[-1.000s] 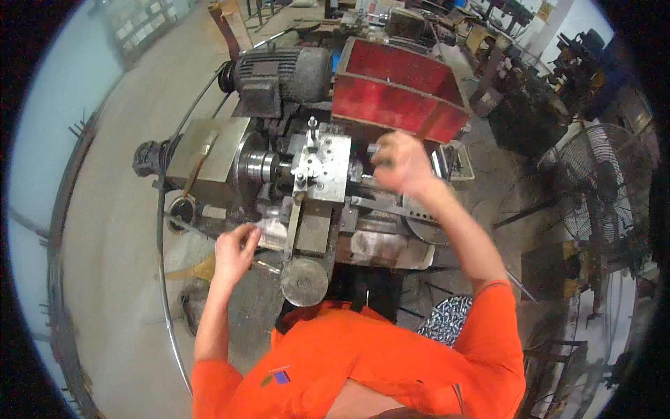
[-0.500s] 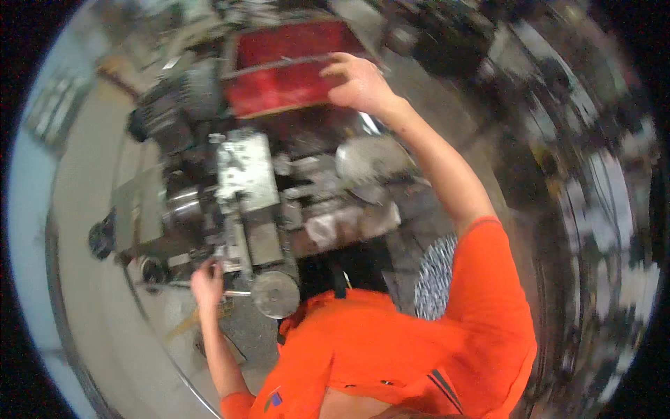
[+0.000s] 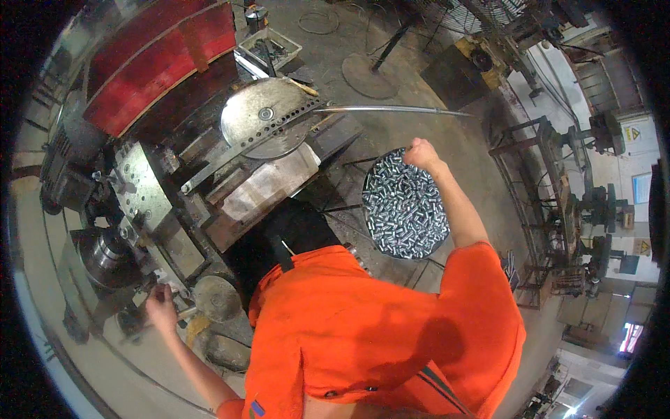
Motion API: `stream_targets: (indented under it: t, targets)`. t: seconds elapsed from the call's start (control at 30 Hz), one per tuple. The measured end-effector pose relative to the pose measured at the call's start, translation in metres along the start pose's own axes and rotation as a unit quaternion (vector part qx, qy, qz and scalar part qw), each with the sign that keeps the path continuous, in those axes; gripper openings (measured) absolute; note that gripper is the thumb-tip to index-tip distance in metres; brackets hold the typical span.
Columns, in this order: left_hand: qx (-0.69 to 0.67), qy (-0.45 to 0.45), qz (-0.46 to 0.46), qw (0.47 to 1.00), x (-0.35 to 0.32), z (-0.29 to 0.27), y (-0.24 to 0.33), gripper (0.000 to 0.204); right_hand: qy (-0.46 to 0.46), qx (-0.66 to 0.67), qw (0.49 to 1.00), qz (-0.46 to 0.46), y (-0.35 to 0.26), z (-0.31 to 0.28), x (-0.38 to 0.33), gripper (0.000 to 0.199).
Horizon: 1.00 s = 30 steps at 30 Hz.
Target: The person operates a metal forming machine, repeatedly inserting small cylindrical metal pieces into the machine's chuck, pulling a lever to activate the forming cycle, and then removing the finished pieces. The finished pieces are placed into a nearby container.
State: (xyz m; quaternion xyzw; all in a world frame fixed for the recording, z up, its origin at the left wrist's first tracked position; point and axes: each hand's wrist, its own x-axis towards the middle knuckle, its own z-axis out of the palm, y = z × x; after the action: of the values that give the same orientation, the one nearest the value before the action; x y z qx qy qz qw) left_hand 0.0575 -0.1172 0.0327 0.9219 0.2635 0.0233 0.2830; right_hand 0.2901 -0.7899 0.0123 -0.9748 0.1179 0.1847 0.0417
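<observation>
A big grimy lathe (image 3: pixel 160 202) fills the left half of the view, standing on a concrete floor (image 3: pixel 419 91). Behind it sits a red sheet-metal tray (image 3: pixel 160 63), and on its near side a round steel disc (image 3: pixel 269 126) with a row of holes lies flat, a long thin rod (image 3: pixel 391 109) reaching away from it to the right. A pale, scuffed block of metal (image 3: pixel 269 185) sits just below the disc. The person's orange shirt (image 3: pixel 363 335) takes up the lower middle.

To the right of the machine, apart from it, stands a round tray (image 3: pixel 377 234) heaped with small shiny cylindrical metal parts (image 3: pixel 405 202). A pedestal fan base (image 3: pixel 370 75) rests on the floor beyond it.

At the left end of the machine is the chuck (image 3: pixel 105 255), and beside it the boxy grey tool post (image 3: pixel 143 185).

The right hand (image 3: pixel 421 152) is at the far rim of the round tray, closed into a fist right over the heap; whether it has a part inside cannot be seen. The left hand (image 3: pixel 162 304) is down at the lathe's near-left corner, fingers curled around a small lever handle (image 3: pixel 183 314), next to a round handwheel (image 3: pixel 216 299). The two hands are well apart, one at each side of the body.
</observation>
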Motion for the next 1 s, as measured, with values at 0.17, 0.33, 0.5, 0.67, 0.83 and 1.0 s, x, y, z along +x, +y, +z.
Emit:
stream_targets:
  t: [0.17, 0.33, 0.5, 0.67, 0.83, 1.0]
  targets:
    - [0.065, 0.012, 0.006, 0.998, 0.006, -0.001, -0.004, 0.021, 0.014, -0.04, 0.999, 0.017, 0.037, 0.055, 0.038, 0.038]
    - [0.022, 0.038, -0.016, 0.999, 0.01, 0.009, -0.045, 0.025, -0.035, -0.02, 0.997, 0.059, 0.041, 0.082, 0.064, 0.042]
    - [0.077, 0.012, -0.036, 0.996, 0.006, -0.001, -0.005, 0.029, -0.03, -0.066, 0.997, 0.03, 0.03, 0.072, 0.047, 0.042]
    - [0.107, 0.07, -0.014, 0.992, -0.001, 0.001, -0.002, 0.028, -0.101, -0.098, 0.99, 0.013, 0.028, 0.067, 0.06, 0.042]
    - [0.085, 0.06, -0.013, 0.994, 0.003, 0.003, -0.012, 0.024, -0.095, -0.123, 0.988, -0.021, 0.026, 0.066, 0.057, 0.037]
    - [-0.079, -0.032, -0.002, 0.996, 0.004, -0.017, -0.012, 0.022, 0.039, 0.022, 0.996, -0.074, 0.032, 0.058, 0.018, 0.03]
